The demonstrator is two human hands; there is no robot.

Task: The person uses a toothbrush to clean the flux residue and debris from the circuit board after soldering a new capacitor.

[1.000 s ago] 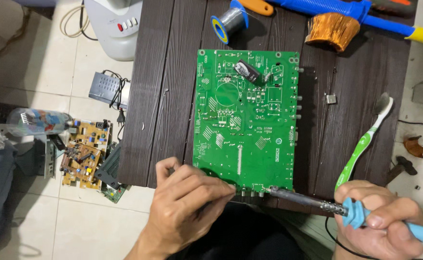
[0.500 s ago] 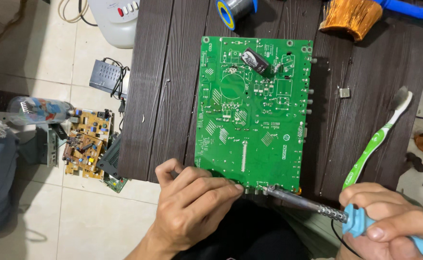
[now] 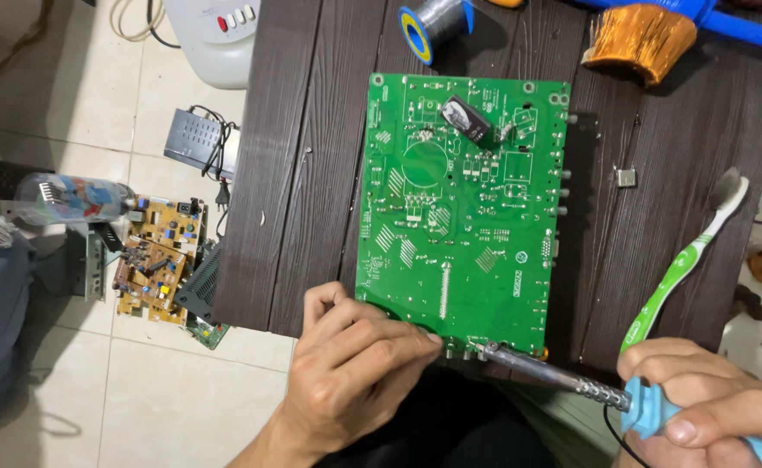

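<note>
A large green circuit board [image 3: 463, 212] lies flat on the dark wooden table [image 3: 303, 173]. My left hand [image 3: 350, 373] rests on the board's near edge, fingers pinched together at the lower rim, possibly on a thin wire that I cannot make out. My right hand [image 3: 710, 407] grips the blue handle of a soldering iron [image 3: 554, 373]. Its metal tip touches the board's bottom edge just right of my left fingertips. A small black component [image 3: 466, 119] stands near the board's top.
A green-and-white toothbrush [image 3: 684, 260] lies right of the board. A solder spool [image 3: 428, 26] and a copper coil [image 3: 636, 39] sit at the table's far edge. On the tiled floor at left are a yellow circuit board [image 3: 160, 256], a plastic bottle [image 3: 73, 198] and a small black box [image 3: 194, 139].
The view has shifted so the board sits lower and further right in the frame. Both hands stay at the board's bottom edge with the iron tip still on it.
</note>
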